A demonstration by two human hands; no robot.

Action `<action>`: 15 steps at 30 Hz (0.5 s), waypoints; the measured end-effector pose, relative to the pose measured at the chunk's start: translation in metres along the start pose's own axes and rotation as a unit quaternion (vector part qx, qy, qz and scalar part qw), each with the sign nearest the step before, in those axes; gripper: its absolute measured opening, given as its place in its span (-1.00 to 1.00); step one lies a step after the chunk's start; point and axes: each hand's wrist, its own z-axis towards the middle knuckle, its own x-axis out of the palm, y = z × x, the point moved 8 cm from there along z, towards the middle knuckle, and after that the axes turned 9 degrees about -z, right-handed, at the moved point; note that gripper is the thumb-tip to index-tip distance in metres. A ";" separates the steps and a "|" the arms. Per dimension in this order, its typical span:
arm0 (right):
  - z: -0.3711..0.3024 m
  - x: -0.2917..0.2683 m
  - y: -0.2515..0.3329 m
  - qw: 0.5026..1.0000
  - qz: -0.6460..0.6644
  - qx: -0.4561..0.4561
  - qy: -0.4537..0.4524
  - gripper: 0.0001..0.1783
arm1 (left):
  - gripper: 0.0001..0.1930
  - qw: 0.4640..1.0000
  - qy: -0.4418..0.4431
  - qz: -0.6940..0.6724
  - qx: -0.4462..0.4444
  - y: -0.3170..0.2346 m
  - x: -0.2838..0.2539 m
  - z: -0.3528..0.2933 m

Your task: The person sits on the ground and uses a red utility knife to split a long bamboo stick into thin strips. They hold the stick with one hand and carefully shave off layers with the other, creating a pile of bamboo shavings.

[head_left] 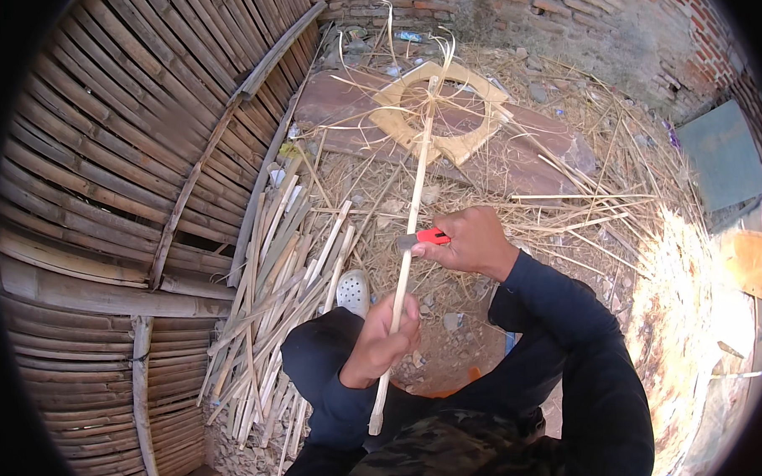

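A long pale bamboo stick slants from my lap up to the far side, where its top end has thin curled shavings fanning out. My left hand is closed round the lower part of the stick. Further up, my right hand grips a red-handled cutter knife. Its grey blade lies across the stick, touching it. The stick's far end appears over a pale wooden board with a round hole.
A bamboo-slat wall rises at the left, a brick wall at the back. Split bamboo strips lie heaped by my left leg. Beneath the holed board is a brown panel. Shavings litter the ground, and a blue-grey panel leans at the right.
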 end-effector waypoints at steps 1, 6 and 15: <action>-0.004 -0.002 0.007 1.000 0.009 -0.019 -0.008 -0.31 | -0.69 1.000 0.014 -0.007 -0.001 0.001 -0.002 0.000; 0.015 -0.003 -0.046 0.996 -0.059 0.071 0.007 -0.28 | -0.70 1.000 0.022 -0.002 -0.018 0.007 0.002 -0.002; 0.033 -0.008 -0.143 0.960 -0.095 0.260 0.037 -0.28 | -0.73 0.997 0.048 0.023 -0.054 0.021 0.006 -0.002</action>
